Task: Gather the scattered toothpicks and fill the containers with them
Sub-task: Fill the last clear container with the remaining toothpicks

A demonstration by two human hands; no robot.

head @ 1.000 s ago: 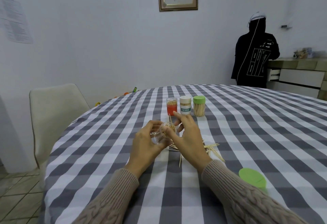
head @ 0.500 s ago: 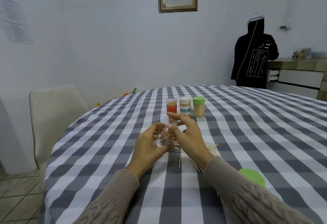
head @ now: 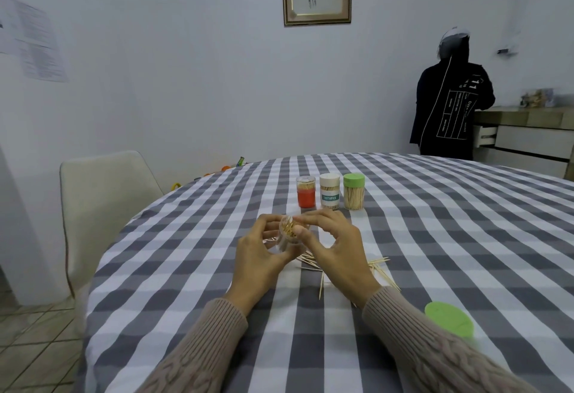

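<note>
Left hand (head: 257,256): mine, raised over the checked table (head: 435,237), fingers curled round a small clear jar (head: 289,232) tipped toward me.
Right hand (head: 337,245): thumb on the jar's mouth, fingers arched, pinching nothing I can make out.
Toothpicks (head: 377,263): some in the jar, the rest loose under my right wrist.
Full jars (head: 330,195): three, lined up just beyond.
Green lid (head: 448,319): by my right sleeve.

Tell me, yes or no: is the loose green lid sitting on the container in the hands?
No, the green lid lies flat on the tablecloth by the right sleeve, apart from the clear container.
</note>
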